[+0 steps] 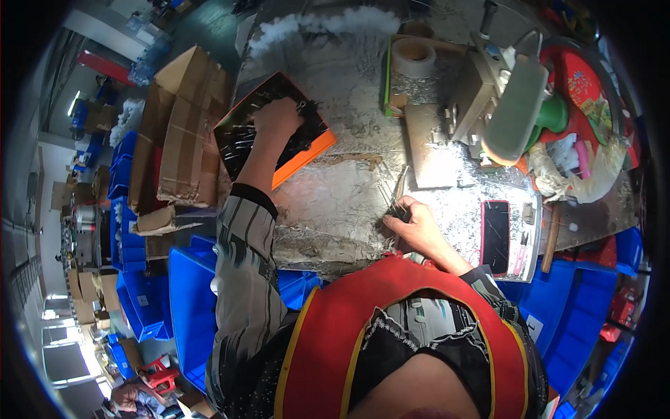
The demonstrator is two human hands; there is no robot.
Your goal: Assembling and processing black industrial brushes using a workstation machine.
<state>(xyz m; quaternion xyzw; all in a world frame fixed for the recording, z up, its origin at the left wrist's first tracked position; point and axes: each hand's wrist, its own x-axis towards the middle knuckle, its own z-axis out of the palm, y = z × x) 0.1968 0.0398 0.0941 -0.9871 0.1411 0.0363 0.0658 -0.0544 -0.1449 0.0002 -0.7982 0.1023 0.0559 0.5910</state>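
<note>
Right hand [419, 225], fingers pinched shut on a bundle of thin metal pins [395, 202] over the bench [335, 202]. Left hand [278, 120] reaches into one orange tray [272, 133] lined with black film; its finger state I cannot tell. One phone [495, 236] right, two tape rolls [413, 57] behind, blue bins [188, 300] below.

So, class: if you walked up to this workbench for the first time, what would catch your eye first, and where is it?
First, the orange-rimmed tray lined with black film at the bench's left end, with the left hand reaching into it. Next, the right hand at the near edge of the silvery, scrap-strewn benchtop, pinching a small bundle of thin metal pieces. A pink-cased phone lies to its right, and blue bins stand below the bench.
</note>
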